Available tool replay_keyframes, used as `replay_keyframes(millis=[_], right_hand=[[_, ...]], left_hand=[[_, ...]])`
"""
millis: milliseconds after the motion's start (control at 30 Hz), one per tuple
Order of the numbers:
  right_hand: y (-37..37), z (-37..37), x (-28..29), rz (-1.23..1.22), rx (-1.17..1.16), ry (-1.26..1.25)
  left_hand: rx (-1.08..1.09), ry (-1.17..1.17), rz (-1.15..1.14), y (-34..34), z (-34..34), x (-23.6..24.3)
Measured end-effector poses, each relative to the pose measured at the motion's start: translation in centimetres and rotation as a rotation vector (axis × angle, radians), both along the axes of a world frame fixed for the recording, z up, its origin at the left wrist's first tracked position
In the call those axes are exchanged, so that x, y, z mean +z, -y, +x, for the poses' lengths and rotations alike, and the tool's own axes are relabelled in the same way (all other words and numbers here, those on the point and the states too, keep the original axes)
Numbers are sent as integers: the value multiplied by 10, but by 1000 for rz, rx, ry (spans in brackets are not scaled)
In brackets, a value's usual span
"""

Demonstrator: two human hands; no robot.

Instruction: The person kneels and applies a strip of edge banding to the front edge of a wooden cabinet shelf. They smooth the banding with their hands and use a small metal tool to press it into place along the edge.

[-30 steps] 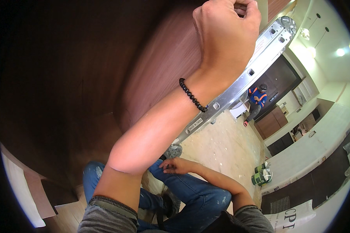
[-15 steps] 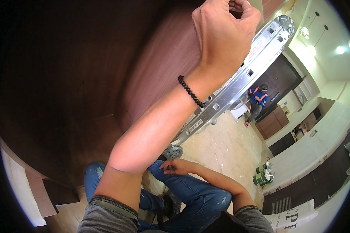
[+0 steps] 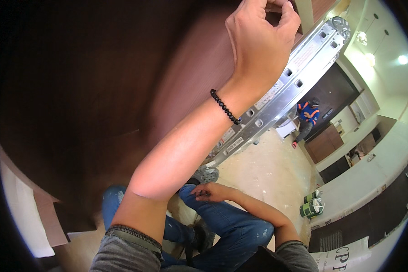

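Observation:
My left hand (image 3: 264, 34), with a black bead bracelet (image 3: 225, 107) on its wrist, is raised to the top edge of the view, close to a brown wood-grain panel (image 3: 195, 77). Its thumb and fingers are bent together in a pinch. The picture's edge cuts off some fingertips, and what they hold, if anything, cannot be made out. My right hand (image 3: 211, 192) rests on the knee of my blue jeans (image 3: 226, 222), fingers loosely bent and apart, with nothing visible in them. An aluminium ladder (image 3: 276, 97) stands slanted just right of my left arm.
A dark brown surface (image 3: 77, 90) fills the left side. Across the pale floor (image 3: 272, 158), a person in a blue and orange top (image 3: 308, 113) sits near a dark door. Green and white buckets (image 3: 312, 208) stand at right, with a white printed sack (image 3: 344, 256) at lower right.
The view has shifted slightly, so the ladder, person and buckets appear a little farther right. My left hand stays raised in its pinch, and my right hand remains on the knee.

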State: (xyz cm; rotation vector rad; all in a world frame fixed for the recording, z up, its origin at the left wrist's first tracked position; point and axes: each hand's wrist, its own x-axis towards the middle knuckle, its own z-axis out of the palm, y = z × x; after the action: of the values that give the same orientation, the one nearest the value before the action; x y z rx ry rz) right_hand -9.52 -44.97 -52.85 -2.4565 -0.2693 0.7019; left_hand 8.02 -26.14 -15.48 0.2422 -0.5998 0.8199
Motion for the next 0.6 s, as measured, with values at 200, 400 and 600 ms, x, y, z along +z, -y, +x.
replay_keyframes(millis=[200,400,600], right_hand=[[6,-19,-6,76,-68,-8],[39,-30,18,64,-137,71],[104,-26,24,-59,-167,52]], left_hand=[[277,-97,113,3,-1,-48],[258,-95,460,-17,-52,-124],[178,-269,818,-74,-89,-213]])
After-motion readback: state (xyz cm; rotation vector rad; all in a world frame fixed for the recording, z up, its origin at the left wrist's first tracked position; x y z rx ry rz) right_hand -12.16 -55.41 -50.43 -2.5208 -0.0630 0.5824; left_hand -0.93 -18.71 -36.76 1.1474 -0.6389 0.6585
